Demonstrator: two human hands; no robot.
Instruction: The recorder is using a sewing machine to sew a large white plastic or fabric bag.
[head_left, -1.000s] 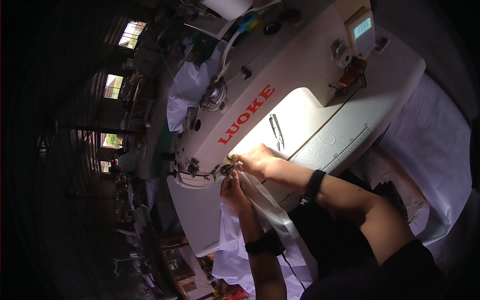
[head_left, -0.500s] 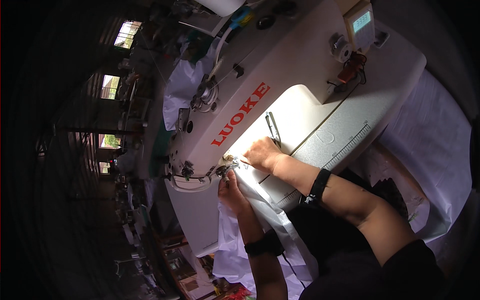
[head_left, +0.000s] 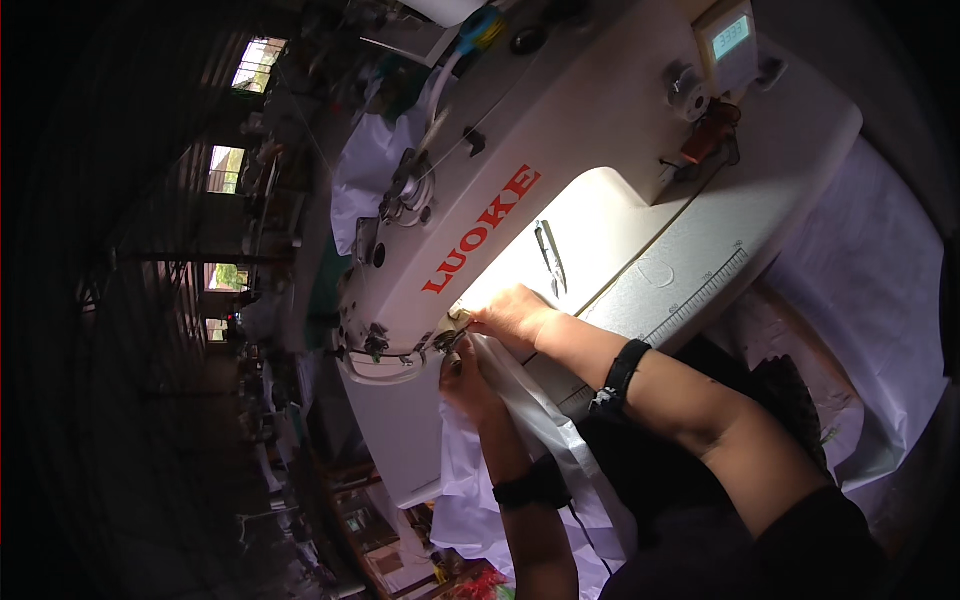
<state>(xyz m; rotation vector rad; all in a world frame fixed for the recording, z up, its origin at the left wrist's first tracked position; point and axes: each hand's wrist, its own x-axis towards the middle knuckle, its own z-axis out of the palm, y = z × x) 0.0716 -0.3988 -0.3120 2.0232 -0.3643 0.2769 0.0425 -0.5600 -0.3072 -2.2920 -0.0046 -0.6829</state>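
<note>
Our L hand (head_left: pixel 468 382) and R hand (head_left: pixel 512 315) meet at the needle end of the sewing machine (head_left: pixel 570 125), fingers bent; can't tell if either's pinching. The white fabric (head_left: pixel 540 400) runs from our fingertips over the table (head_left: pixel 400 470) edge, down betw. our arms (head_left: pixel 690 405). Slim dark tool (head_left: pixel 550 260) lies on the bed (head_left: pixel 595 225) past our R hand; lit display (head_left: pixel 732 38) up top R.

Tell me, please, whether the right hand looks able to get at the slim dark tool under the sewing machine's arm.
Probably yes: the right hand is close to the slim dark tool, with nothing visible between them, though it would have to leave the needle end of the sewing machine.
</note>
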